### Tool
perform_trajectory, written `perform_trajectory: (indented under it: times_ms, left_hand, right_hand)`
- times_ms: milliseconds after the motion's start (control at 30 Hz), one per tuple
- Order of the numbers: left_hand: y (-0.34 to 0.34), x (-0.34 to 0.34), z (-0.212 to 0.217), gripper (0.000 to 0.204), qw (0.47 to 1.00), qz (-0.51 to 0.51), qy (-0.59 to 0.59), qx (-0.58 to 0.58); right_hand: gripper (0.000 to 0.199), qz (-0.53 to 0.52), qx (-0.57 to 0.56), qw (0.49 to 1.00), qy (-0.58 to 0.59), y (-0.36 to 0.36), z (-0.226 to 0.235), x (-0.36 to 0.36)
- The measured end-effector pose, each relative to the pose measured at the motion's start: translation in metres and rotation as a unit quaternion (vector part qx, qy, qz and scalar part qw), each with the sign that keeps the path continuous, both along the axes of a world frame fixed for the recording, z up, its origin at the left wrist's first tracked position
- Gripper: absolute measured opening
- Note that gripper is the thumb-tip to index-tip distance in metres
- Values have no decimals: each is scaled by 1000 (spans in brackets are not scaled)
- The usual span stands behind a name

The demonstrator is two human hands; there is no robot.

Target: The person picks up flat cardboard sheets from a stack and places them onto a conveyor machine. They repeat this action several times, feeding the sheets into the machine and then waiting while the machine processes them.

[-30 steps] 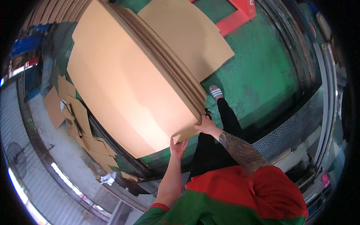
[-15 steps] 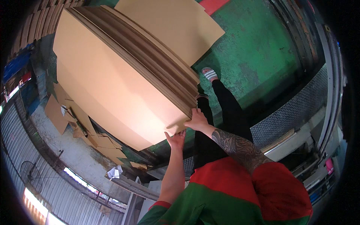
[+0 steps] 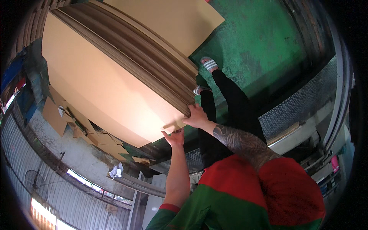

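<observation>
A thick stack of large tan cardboard sheets [image 3: 103, 80] slants from the far left down toward me, its layered edges facing right. At its near corner my right hand [image 3: 196, 116] is closed, the thumb on the broad face and the fingers against the layered side. My left hand [image 3: 175, 138] is just left of it at the near edge, palm up. Its thumb and fingers are spread, and the fingertips meet the cardboard's edge, partly hidden. Both hands cast a shadow on the bright face.
Another broad cardboard sheet [image 3: 168, 23] lies beyond the stack, over the green floor [image 3: 257, 42]. My sandalled feet stand right of the stack. A metal tread plate [image 3: 291, 96] and machine frame run along the right. Cardboard scraps [image 3: 103, 138] lie to the left, near a corrugated wall [image 3: 82, 201].
The stack and both hands sit slightly farther left and higher in the picture, as do my feet. Both hands stay at the same near corner; the left one's fingers now show less.
</observation>
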State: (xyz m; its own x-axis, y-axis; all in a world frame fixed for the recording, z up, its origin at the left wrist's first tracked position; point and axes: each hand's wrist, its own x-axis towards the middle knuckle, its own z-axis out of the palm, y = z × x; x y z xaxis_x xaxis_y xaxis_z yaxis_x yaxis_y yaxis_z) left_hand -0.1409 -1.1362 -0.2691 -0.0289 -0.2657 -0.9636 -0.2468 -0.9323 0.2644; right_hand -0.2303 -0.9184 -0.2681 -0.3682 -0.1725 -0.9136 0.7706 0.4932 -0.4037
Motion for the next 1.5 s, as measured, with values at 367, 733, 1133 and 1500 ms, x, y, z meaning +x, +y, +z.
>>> perform_trajectory:
  times_ms: [367, 733, 1133, 1500]
  left_hand:
    - [5, -7, 0, 101, 1000, 15, -8, 3]
    - [13, 0, -11, 114, 999, -6, 3, -37]
    - [36, -7, 25, 99, 991, -9, 32, -133]
    - [155, -60, 129, 84, 981, 39, 168, -84]
  right_hand:
    - [91, -60, 26, 998, -26, -6, -6, 7]
    - [101, -96, -38, 993, -61, 3, -18, -2]
    - [109, 11, -182, 983, 15, 38, 33, -30]
    - [90, -2, -169, 966, 194, 23, 104, -218]
